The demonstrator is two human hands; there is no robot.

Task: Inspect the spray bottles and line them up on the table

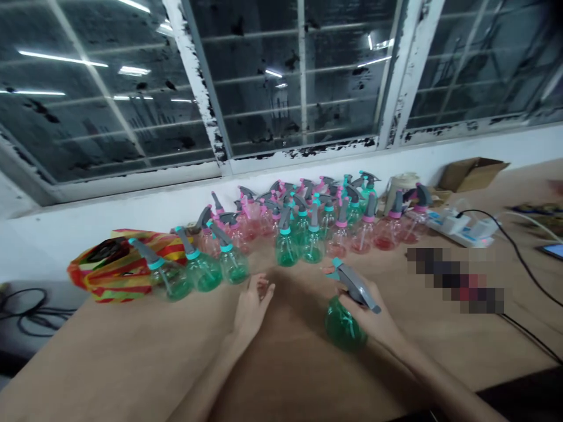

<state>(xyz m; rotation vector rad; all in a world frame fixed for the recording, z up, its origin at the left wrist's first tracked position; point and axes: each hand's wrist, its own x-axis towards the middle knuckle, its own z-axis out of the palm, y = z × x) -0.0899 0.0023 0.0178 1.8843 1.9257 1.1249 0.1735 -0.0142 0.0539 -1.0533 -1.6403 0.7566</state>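
Note:
A green spray bottle (343, 329) with a grey trigger head and turquoise collar is gripped around its neck by my right hand (372, 313). It tilts slightly above the front part of the wooden table. My left hand (251, 305) is apart from it, further left, with fingers loosely bent, thumb spread and nothing held. Beyond my left fingers stands a green spray bottle (234, 265), and two more green ones (204, 271) (173, 281) line up to its left. Straight ahead, a pair of green spray bottles (287, 249) (312, 249) stands upright.
Several pink spray bottles (361, 237) crowd the back beside the wall. A red-and-yellow bag (118, 284) lies at the left. To the right are a power strip (460, 231), a black cable (523, 258) and an open cardboard box (470, 174). Windows (299, 76) rise behind the table (281, 363).

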